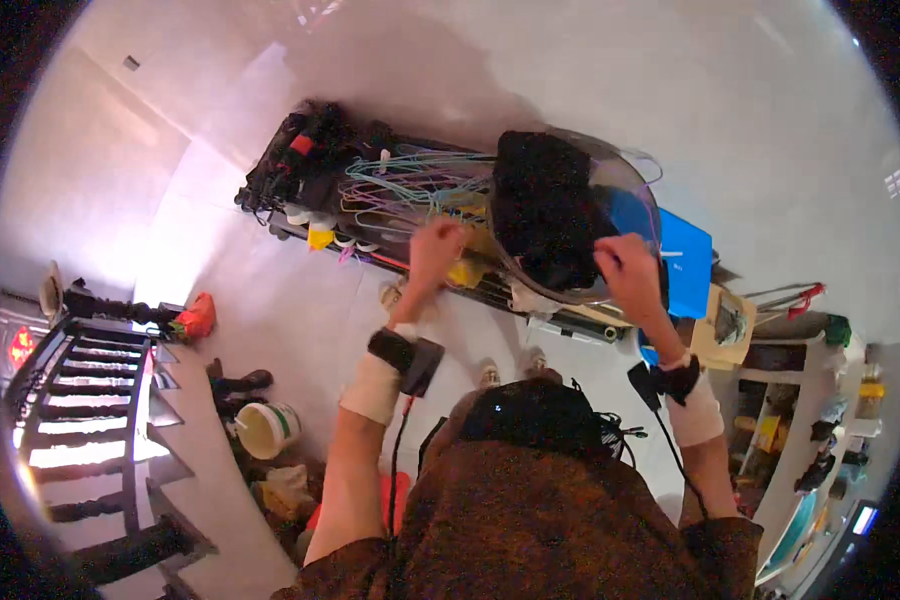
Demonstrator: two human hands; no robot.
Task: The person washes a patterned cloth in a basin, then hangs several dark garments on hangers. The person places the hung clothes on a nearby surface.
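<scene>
A round clear basin (624, 174) sits on the right part of a low rack, with black cloth (544, 202) bunched in it. My right hand (634, 270) is over the basin's near right rim, its curled fingers at the edge of the cloth; whether they pinch it is unclear. Left of the basin lies a pile of thin coloured clothes hangers (412, 184). My left hand (436, 251), blurred and with bent fingers, is just in front of the hangers. Its fingertips are hard to make out, and I cannot tell whether they hold anything. Both wrists wear black straps with cabled devices.
Shoes line the low rack (367, 251), with a dark heap (300, 157) at its left end. A blue box (686, 262) stands beside the basin. A white bucket (268, 429) and a stair railing (90, 390) are at left. Shelves (772, 375) stand at right.
</scene>
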